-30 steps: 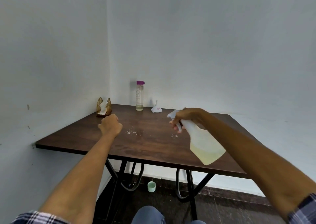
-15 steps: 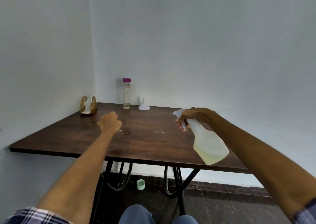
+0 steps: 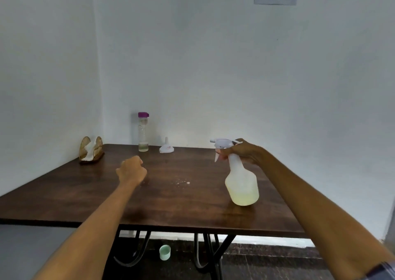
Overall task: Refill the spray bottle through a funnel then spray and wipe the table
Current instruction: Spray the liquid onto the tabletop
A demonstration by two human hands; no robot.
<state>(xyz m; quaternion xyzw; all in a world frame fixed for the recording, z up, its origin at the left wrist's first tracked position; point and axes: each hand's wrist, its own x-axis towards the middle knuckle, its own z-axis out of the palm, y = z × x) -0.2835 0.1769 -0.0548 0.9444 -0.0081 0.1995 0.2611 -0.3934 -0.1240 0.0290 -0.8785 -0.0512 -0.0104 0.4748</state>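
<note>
My right hand (image 3: 243, 152) grips the neck and trigger of a translucent white spray bottle (image 3: 241, 183) holding pale yellow liquid; it is upright, its base low over the right side of the dark wooden table (image 3: 85, 198), nozzle pointing left. My left hand (image 3: 131, 170) hovers over the table's middle as a loose fist with nothing in it. Small wet specks (image 3: 182, 182) lie on the tabletop between my hands. A white funnel (image 3: 166, 147) rests mouth-down at the back, next to a clear bottle with a purple cap (image 3: 143, 132).
A wicker napkin holder (image 3: 90, 149) with white tissue stands at the table's back left corner. White walls close in on the left and back sides. A small green cup (image 3: 164, 252) lies on the dark floor among the table's black metal legs.
My right hand has swung the spray bottle from tilted to upright and moved it right and down toward the tabletop. My left fist stayed over the table's middle. The camera view has shifted.
</note>
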